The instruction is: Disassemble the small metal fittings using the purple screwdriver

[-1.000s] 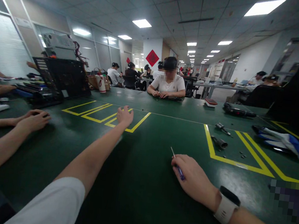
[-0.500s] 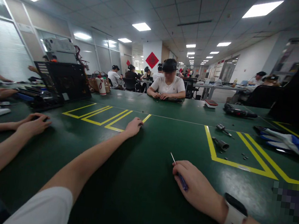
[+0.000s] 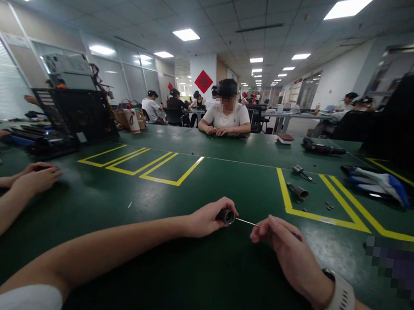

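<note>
My left hand (image 3: 204, 219) is closed around a short dark cylindrical part (image 3: 228, 217), its round hollow end turned toward me and to the right. In my right hand (image 3: 289, 244) is a screwdriver (image 3: 247, 223). Its thin metal shaft points left, with the tip at or very near the rim of the cylindrical part; whether they touch I cannot tell. Most of the screwdriver's handle is hidden by my fingers, and only a dark purple end shows. Both hands are just above the green table (image 3: 229, 275).
Inside yellow tape at the right lie two metal tool parts, a shafted one (image 3: 301, 172) and a cone-like one (image 3: 297, 191), with several small screws (image 3: 329, 206). Beyond are blue-white gloves (image 3: 382, 185) and a black tool (image 3: 322, 147). A co-worker's hands (image 3: 38, 177) rest at left.
My left hand has come back from the yellow tape lines toward me and right, now showing the cylindrical part. My right hand has turned the screwdriver from pointing up to pointing left.
</note>
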The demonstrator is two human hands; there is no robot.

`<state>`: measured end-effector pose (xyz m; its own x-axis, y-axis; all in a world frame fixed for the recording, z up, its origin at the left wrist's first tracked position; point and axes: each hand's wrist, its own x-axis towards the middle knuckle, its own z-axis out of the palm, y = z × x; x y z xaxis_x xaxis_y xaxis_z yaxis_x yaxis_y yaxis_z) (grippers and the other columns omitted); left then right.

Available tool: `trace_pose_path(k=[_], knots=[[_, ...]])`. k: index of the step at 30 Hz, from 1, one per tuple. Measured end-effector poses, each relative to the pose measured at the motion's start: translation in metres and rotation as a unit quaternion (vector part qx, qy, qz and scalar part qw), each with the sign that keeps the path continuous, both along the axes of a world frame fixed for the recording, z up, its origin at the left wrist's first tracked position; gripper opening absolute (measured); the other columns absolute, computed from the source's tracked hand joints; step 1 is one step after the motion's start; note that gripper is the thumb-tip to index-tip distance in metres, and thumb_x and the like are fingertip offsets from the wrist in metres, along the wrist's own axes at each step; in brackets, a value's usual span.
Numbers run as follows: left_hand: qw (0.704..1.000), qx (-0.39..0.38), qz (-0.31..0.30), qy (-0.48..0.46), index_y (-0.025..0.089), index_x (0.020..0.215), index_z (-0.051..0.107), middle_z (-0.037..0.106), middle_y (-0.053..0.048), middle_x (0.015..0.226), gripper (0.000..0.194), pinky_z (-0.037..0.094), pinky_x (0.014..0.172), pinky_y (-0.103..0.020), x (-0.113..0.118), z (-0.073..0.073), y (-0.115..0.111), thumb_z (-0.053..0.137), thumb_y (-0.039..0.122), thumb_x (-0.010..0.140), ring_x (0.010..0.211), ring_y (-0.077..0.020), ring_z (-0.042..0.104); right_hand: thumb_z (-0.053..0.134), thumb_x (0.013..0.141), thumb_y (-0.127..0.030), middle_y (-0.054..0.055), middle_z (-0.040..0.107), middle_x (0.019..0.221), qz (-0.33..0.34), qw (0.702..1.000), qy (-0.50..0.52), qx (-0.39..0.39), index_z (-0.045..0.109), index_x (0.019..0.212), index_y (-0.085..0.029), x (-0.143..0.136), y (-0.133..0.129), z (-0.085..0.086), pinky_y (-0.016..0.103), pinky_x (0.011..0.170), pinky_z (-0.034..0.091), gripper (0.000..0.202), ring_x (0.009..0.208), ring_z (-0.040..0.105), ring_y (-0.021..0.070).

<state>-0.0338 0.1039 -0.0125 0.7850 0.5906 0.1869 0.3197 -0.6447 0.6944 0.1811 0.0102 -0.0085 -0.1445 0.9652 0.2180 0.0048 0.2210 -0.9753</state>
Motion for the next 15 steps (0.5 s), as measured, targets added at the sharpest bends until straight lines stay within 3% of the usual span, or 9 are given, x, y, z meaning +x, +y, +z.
trace_pose_path(k=[3,8,15], knots=[[1.0,-0.023,0.017,-0.009,0.019,0.109,0.044,0.055,-0.004,0.101,0.034,0.046,0.076,-0.029,0.018,0.001,-0.002,0.059,0.014,0.078,0.088,-0.0153,0.055,0.037,0.091,-0.04,0.003,0.061,0.071,-0.021,1.0,0.018,-0.001,0.058,0.07,-0.02,0.003,0.0,-0.002,0.035,0.071,0.046,0.036,0.07,0.058,0.0175],[0.997,0.055,0.052,0.011,0.016,0.082,0.052,0.055,-0.001,0.086,0.023,0.042,0.068,-0.026,0.041,-0.003,-0.005,0.069,0.026,0.071,0.079,-0.0146,0.052,0.047,0.087,-0.031,-0.001,0.058,0.066,-0.044,0.999,-0.013,-0.005,0.059,0.078,-0.021,0.003,-0.003,-0.004,0.032,0.065,0.04,0.018,0.066,0.054,0.0163],[0.992,0.081,0.085,0.054,0.017,0.08,0.052,0.054,0.001,0.078,0.015,0.039,0.063,-0.025,0.044,-0.006,-0.01,0.064,0.024,0.075,0.072,-0.0132,0.05,0.059,0.079,-0.026,-0.001,0.059,0.069,-0.062,0.997,-0.029,-0.019,0.062,0.068,-0.02,-0.005,-0.009,-0.001,0.032,0.066,0.037,0.014,0.069,0.052,0.0166]])
